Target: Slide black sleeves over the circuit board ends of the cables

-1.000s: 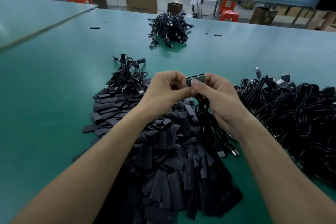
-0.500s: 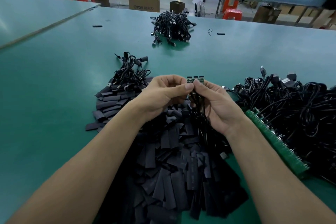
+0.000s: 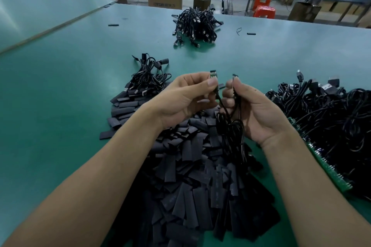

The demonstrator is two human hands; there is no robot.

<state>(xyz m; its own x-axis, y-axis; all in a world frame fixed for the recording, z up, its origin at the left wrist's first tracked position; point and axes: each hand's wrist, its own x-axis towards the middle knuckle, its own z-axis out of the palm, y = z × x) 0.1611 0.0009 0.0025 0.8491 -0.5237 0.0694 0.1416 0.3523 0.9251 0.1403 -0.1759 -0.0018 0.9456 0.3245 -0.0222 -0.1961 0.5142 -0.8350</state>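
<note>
My left hand (image 3: 186, 98) pinches a small green circuit board (image 3: 213, 74) at the end of a black cable between thumb and forefinger. My right hand (image 3: 255, 110) grips other black cables (image 3: 230, 132), one thin end poking above its fingers; the cables hang in loops below both hands. The two hands are a little apart above a big heap of flat black sleeves (image 3: 192, 176) lying on the green table (image 3: 60, 106).
A tangled pile of black cables (image 3: 337, 118) lies at the right, with a green strip of circuit boards (image 3: 325, 166) along its near edge. A small cable bundle (image 3: 148, 78) sits at the left, another cable bundle (image 3: 195, 26) farther back. Boxes and stools stand beyond the table.
The hands, earlier together on a row of joined boards, have come apart. The left now holds a single board, the right holds the remaining cables.
</note>
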